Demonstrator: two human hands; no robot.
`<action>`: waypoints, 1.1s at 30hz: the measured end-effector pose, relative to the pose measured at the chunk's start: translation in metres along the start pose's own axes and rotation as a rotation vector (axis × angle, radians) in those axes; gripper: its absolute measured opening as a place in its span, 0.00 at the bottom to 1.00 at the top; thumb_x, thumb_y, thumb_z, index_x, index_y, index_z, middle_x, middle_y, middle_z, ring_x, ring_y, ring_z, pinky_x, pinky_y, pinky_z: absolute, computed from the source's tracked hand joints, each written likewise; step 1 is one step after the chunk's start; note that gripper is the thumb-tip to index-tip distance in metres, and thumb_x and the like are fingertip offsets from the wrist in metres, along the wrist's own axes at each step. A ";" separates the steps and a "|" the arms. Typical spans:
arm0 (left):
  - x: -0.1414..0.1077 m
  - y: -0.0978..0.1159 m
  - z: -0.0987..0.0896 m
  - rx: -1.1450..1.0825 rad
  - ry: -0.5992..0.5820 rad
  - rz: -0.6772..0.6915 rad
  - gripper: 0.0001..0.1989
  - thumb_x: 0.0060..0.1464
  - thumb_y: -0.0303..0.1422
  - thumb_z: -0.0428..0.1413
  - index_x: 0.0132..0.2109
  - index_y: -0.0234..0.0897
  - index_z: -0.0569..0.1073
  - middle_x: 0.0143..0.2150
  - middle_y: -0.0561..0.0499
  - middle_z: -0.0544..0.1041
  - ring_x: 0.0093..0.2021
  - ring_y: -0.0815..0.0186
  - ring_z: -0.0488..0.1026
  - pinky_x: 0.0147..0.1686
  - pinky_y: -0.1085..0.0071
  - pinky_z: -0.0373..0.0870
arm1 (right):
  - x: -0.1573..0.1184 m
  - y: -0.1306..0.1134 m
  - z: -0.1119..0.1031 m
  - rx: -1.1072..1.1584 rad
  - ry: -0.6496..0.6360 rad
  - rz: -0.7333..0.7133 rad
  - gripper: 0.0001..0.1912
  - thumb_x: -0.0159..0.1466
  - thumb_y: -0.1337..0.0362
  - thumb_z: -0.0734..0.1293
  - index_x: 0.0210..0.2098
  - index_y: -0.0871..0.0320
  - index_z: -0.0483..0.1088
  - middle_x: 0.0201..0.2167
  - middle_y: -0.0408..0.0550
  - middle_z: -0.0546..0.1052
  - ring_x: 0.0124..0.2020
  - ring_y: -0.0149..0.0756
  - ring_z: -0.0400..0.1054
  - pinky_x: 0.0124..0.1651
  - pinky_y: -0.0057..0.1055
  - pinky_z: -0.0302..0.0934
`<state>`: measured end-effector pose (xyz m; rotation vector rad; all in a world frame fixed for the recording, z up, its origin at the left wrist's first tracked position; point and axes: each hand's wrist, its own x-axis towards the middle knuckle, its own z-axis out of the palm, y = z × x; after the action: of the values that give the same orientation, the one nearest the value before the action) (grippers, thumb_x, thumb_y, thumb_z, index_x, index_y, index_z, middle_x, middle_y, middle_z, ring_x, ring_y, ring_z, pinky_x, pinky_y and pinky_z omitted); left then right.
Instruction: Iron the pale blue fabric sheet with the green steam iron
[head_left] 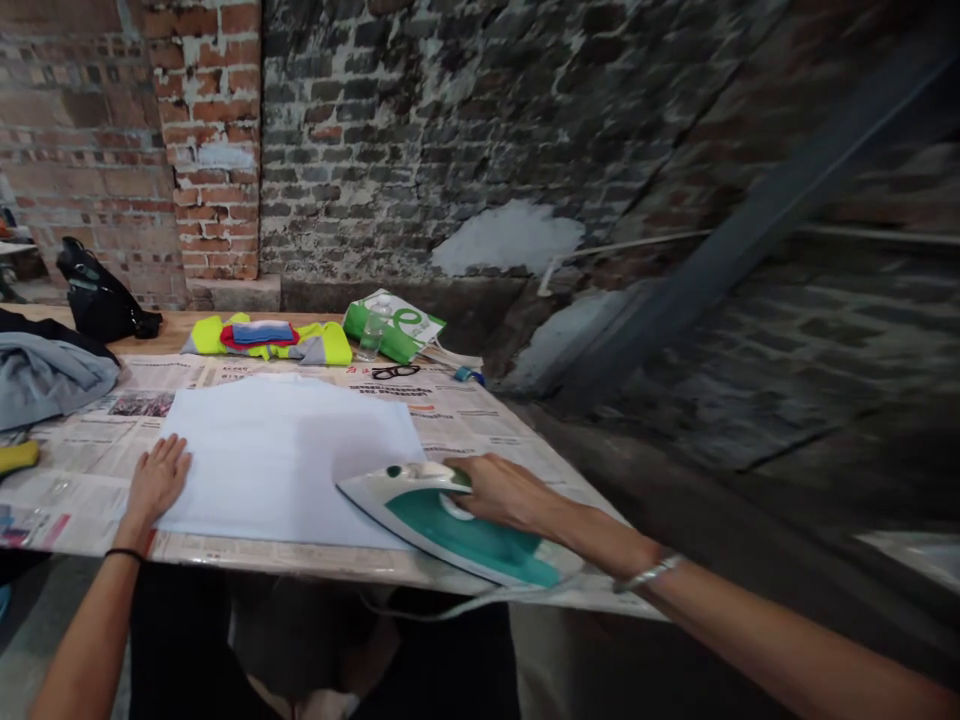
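A white cloth (pixel 262 450) lies flat and smooth over newspaper on the table. My left hand (pixel 159 472) rests open on its left edge, fingers stretched out. At the cloth's right side is a white and teal iron (pixel 457 525), its pointed tip toward the left over the cloth. My right hand (pixel 499 488) is wrapped round the iron's handle. A pale cord (pixel 480 604) trails from the iron's heel along the table's front edge. The iron's soleplate is hidden, so I cannot tell whether it presses on the cloth.
Newspaper (pixel 495 440) covers the table. Toward the back are folded yellow clothing (pixel 326 343), a green and white bag (pixel 401 328), a clear bottle (pixel 371 332) and glasses (pixel 395 371). Grey fabric (pixel 52 375) and a black bag (pixel 101 290) lie left. A brick wall (pixel 360 140) stands behind.
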<state>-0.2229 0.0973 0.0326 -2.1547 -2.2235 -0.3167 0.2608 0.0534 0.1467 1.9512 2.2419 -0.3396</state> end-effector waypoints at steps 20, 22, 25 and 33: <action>0.091 0.039 0.003 0.072 0.065 0.044 0.23 0.65 0.31 0.40 0.63 0.33 0.65 0.67 0.40 0.64 0.69 0.53 0.56 0.65 0.53 0.55 | 0.084 -0.138 -0.093 -0.107 0.265 -0.180 0.18 0.58 0.66 0.65 0.48 0.61 0.75 0.45 0.61 0.79 0.47 0.52 0.74 0.41 0.34 0.64; 0.095 0.037 0.008 0.077 0.086 0.039 0.24 0.65 0.31 0.40 0.63 0.32 0.65 0.67 0.39 0.64 0.69 0.53 0.56 0.65 0.53 0.56 | 0.107 -0.164 -0.091 -0.073 0.263 -0.211 0.19 0.58 0.68 0.65 0.48 0.64 0.75 0.47 0.65 0.78 0.49 0.54 0.73 0.43 0.36 0.65; 0.104 0.031 0.013 0.082 0.107 0.042 0.24 0.64 0.31 0.40 0.63 0.31 0.65 0.67 0.38 0.64 0.69 0.53 0.56 0.65 0.53 0.55 | 0.141 -0.187 -0.079 -0.038 0.271 -0.259 0.20 0.60 0.69 0.63 0.50 0.67 0.74 0.48 0.69 0.77 0.51 0.54 0.72 0.47 0.38 0.65; 0.116 0.021 0.037 0.075 0.064 0.053 0.30 0.65 0.43 0.44 0.67 0.30 0.61 0.71 0.37 0.56 0.71 0.46 0.51 0.67 0.51 0.51 | 0.199 -0.161 -0.046 -0.008 0.222 -0.182 0.22 0.61 0.70 0.62 0.53 0.68 0.72 0.49 0.68 0.77 0.52 0.51 0.72 0.47 0.36 0.65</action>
<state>-0.2025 0.2185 0.0182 -2.1300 -2.1060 -0.2914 0.0751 0.2352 0.1507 1.8678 2.5624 -0.1398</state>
